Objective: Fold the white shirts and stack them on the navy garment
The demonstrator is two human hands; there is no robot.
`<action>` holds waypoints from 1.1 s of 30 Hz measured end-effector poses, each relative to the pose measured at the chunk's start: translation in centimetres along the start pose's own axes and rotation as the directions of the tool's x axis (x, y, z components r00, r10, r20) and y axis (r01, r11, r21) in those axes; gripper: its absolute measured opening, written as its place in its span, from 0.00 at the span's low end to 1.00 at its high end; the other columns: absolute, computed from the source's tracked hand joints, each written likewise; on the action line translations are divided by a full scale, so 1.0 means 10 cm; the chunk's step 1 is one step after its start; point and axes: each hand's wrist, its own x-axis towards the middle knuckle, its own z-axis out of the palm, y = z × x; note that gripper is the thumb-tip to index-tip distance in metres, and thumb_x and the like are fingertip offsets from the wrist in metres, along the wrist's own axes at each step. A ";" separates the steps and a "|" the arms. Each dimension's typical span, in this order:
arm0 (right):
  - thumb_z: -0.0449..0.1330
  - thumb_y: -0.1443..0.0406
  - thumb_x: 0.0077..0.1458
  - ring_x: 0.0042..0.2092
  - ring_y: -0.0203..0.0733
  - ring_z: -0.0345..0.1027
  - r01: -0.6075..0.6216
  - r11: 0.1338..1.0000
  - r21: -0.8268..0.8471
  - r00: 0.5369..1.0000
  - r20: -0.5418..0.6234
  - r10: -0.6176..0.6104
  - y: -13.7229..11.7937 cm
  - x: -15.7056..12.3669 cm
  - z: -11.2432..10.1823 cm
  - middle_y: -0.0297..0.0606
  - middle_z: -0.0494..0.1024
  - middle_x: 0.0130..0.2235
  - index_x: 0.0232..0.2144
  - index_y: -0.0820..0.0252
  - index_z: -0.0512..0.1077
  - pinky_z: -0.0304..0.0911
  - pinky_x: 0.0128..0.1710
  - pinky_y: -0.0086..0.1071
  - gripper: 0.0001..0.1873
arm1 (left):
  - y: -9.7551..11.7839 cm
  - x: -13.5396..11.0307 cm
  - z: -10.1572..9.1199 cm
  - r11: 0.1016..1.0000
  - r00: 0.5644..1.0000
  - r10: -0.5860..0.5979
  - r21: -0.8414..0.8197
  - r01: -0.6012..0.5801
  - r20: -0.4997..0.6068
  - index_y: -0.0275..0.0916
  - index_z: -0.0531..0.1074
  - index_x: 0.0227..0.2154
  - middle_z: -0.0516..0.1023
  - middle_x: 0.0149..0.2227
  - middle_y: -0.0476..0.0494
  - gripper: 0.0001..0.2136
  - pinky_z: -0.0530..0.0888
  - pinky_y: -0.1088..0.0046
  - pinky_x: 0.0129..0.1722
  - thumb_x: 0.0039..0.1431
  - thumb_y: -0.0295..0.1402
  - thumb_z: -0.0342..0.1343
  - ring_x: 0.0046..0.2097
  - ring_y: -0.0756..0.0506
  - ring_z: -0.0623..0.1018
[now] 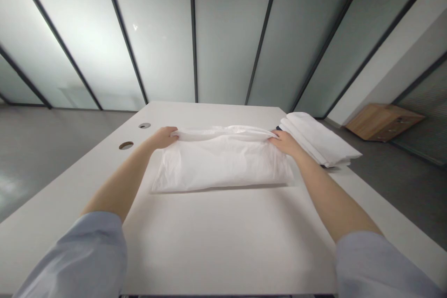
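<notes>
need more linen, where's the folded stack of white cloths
In the head view the folded stack lies on the white table, far right edge, just beyond the right hand.

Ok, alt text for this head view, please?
Both hands grip the far edge of a white cloth on a white table: left hand at one far corner, right hand at the other. A stack of folded white cloths lies right.
</notes>
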 end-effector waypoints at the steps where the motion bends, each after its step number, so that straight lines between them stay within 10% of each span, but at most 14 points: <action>1: 0.52 0.67 0.55 0.42 0.44 0.72 -0.007 0.997 -0.073 1.000 0.011 0.008 0.00 0.04 0.16 0.42 0.80 0.40 0.38 0.63 0.76 0.61 0.40 0.29 0.14 | 0.02 0.03 0.14 0.998 1.000 -0.008 0.059 0.007 0.021 0.37 0.72 0.47 0.78 0.49 0.40 0.19 0.70 0.69 0.51 0.56 0.35 0.47 0.51 0.40 0.76; 8: 0.48 0.68 0.58 0.41 0.44 0.72 0.014 0.918 -0.396 0.995 0.092 0.024 0.09 -0.12 0.81 0.44 0.80 0.41 0.40 0.59 0.74 0.57 0.35 0.30 0.15 | 0.12 -0.11 0.73 0.972 0.997 -0.073 0.223 0.067 0.020 0.39 0.71 0.41 0.79 0.39 0.37 0.14 0.71 0.67 0.40 0.57 0.34 0.44 0.43 0.39 0.78; 17: 0.51 0.64 0.53 0.37 0.47 0.69 0.052 0.952 -0.303 0.946 -0.290 -0.144 0.20 0.25 0.31 0.43 0.78 0.35 0.39 0.60 0.75 0.59 0.36 0.34 0.16 | 0.02 0.03 0.18 0.996 0.966 -0.038 -0.084 0.017 -0.254 0.38 0.70 0.30 0.72 0.25 0.46 0.11 0.65 0.71 0.29 0.50 0.32 0.44 0.31 0.44 0.73; 22: 0.54 0.65 0.53 0.47 0.53 0.65 0.014 0.922 -0.387 0.906 -0.384 -0.175 0.05 0.78 0.25 0.52 0.75 0.42 0.35 0.64 0.77 0.59 0.46 0.41 0.14 | 0.06 0.46 0.00 0.976 0.959 -0.197 0.047 0.211 -0.203 0.39 0.72 0.39 0.77 0.38 0.38 0.14 0.70 0.65 0.39 0.52 0.32 0.47 0.44 0.37 0.75; 28: 0.49 0.64 0.60 0.49 0.51 0.69 -0.317 0.925 -0.211 0.936 -0.230 0.268 -0.23 1.05 0.61 0.53 0.77 0.46 0.47 0.66 0.75 0.60 0.48 0.39 0.19 | 0.26 0.61 0.33 0.895 0.852 -0.383 0.085 0.438 -0.358 0.35 0.66 0.55 0.64 0.60 0.28 0.22 0.60 0.47 0.56 0.58 0.31 0.44 0.62 0.32 0.60; 33: 0.48 0.64 0.60 0.58 0.45 0.62 -0.156 0.986 -0.056 0.974 -0.174 0.144 -0.38 0.92 0.96 0.49 0.69 0.59 0.60 0.69 0.62 0.55 0.56 0.32 0.27 | 0.70 0.45 0.65 0.978 0.955 -0.147 0.107 0.180 -0.259 0.39 0.66 0.55 0.67 0.59 0.35 0.21 0.60 0.56 0.59 0.62 0.40 0.43 0.62 0.37 0.62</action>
